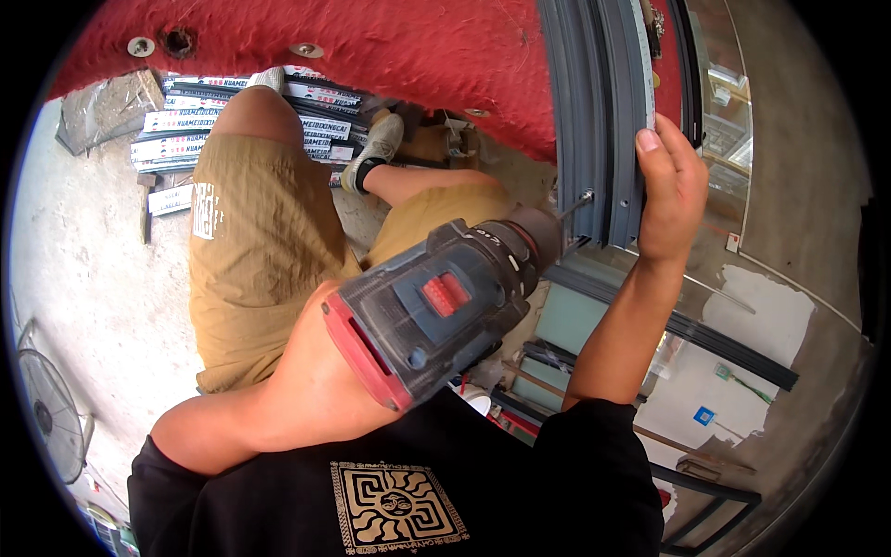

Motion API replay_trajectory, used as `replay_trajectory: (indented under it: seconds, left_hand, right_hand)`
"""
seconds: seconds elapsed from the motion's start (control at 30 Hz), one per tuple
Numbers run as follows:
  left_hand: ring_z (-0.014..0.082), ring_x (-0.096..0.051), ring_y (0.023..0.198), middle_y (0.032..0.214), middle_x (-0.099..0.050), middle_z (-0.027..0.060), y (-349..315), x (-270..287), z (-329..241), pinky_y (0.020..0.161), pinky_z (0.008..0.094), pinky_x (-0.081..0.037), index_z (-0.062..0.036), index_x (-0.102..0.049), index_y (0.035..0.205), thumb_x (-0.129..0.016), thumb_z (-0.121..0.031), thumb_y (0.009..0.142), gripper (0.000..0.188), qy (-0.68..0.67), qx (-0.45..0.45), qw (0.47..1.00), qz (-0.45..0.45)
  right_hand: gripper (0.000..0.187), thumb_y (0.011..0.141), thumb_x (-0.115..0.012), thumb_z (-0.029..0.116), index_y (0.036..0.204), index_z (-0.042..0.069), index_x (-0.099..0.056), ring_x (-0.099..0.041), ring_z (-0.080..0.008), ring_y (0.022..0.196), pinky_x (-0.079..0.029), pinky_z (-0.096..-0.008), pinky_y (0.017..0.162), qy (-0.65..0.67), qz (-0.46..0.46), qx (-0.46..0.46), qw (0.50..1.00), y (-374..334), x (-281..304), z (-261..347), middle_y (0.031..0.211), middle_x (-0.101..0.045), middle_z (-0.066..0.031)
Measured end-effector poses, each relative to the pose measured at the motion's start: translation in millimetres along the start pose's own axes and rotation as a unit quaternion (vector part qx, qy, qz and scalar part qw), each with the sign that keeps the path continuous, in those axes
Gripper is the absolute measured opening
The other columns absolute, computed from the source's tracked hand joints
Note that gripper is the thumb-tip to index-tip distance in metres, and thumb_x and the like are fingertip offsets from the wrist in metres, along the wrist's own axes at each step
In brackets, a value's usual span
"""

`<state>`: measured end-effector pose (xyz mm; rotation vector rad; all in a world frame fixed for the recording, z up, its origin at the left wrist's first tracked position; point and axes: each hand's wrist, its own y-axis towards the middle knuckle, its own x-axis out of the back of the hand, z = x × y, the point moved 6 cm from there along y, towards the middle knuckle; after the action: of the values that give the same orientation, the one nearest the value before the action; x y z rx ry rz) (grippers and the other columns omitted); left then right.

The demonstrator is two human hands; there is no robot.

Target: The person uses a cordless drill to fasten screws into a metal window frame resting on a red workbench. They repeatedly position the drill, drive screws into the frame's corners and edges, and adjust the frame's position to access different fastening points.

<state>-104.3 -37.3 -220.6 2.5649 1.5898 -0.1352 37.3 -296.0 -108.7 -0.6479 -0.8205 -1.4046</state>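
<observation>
My left hand [320,357] is wrapped round a cordless drill [436,306] with a dark body and red trim. Its fingers are mostly hidden behind the tool. The thin bit [575,206] points up and right, its tip at the near end of grey metal profiles [594,111] lying side by side. Close to that end a small hole [624,202] shows. My right hand [673,186] grips the right edge of the profiles, thumb on top, beside a pale strip with fine marks [644,65] that looks like a ruler.
The profiles rest on a red fuzzy-covered bench [371,37]. Wrapped strips [176,121] lie on the floor under my legs. A fan [51,408] stands at the left. At the right are more dark profiles [733,348], a blue square [703,416] and a green-handled brush [742,379].
</observation>
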Motion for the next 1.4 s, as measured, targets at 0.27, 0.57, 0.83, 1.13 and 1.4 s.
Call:
replay_trajectory:
  seconds: [0.27, 0.57, 0.83, 1.13, 1.4]
  left_hand:
    - [0.0315, -0.076, 0.1, 0.108, -0.077, 0.0088, 0, -2, 1, 0.088, 0.0446, -0.06, -0.0072, -0.08, 0.111, -0.089, -0.01, 0.084, 0.028, 0.02, 0.042, 0.999, 0.016]
    - [0.0315, -0.076, 0.105, 0.114, -0.077, 0.0086, 6, 6, 11, 0.091, 0.0459, -0.059, -0.0089, -0.078, 0.12, -0.088, -0.013, 0.085, 0.036, -0.024, 0.032, 0.999, 0.033]
    - [0.0309, -0.076, 0.104, 0.115, -0.078, 0.0099, 20, 26, 8, 0.092, 0.042, -0.057, -0.0056, -0.076, 0.118, -0.089, -0.015, 0.083, 0.039, 0.027, 0.008, 0.996, 0.083]
    - [0.0297, -0.075, 0.089, 0.103, -0.076, 0.014, 25, 17, 30, 0.082, 0.0369, -0.059, 0.0024, -0.073, 0.115, -0.089, -0.017, 0.079, 0.044, -0.108, -0.039, 0.993, 0.03]
    - [0.0343, -0.079, 0.097, 0.111, -0.078, 0.0188, 19, 10, 8, 0.084, 0.0413, -0.062, 0.003, -0.072, 0.125, -0.091, -0.023, 0.076, 0.059, -0.01, 0.003, 0.999, 0.045]
  right_hand:
    - [0.038, 0.106, -0.063, 0.024, 0.125, -0.007, -0.072, -0.058, -0.0058, 0.087, -0.047, -0.0224, 0.078, 0.003, 0.002, -0.005, 1.0, -1, 0, 3, 0.098, -0.071, 0.0001]
    - [0.037, 0.105, -0.062, 0.023, 0.123, -0.007, -0.072, -0.057, -0.0064, 0.087, -0.046, -0.0228, 0.079, -0.04, -0.006, 0.014, 0.999, -1, 4, 4, 0.098, -0.07, 0.0]
    - [0.039, 0.104, -0.062, 0.024, 0.125, -0.008, -0.071, -0.058, -0.007, 0.088, -0.046, -0.0231, 0.079, -0.015, 0.001, -0.001, 1.0, 0, 2, 2, 0.098, -0.07, -0.0001]
    - [0.039, 0.104, -0.063, 0.025, 0.123, -0.008, -0.072, -0.056, -0.0064, 0.086, -0.044, -0.0225, 0.077, -0.008, -0.005, -0.012, 1.0, -2, 4, 2, 0.095, -0.068, 0.0003]
    - [0.039, 0.103, -0.063, 0.026, 0.12, -0.008, -0.072, -0.055, -0.0063, 0.084, -0.044, -0.0227, 0.076, -0.032, -0.014, 0.004, 0.999, -1, 6, 4, 0.093, -0.068, 0.001]
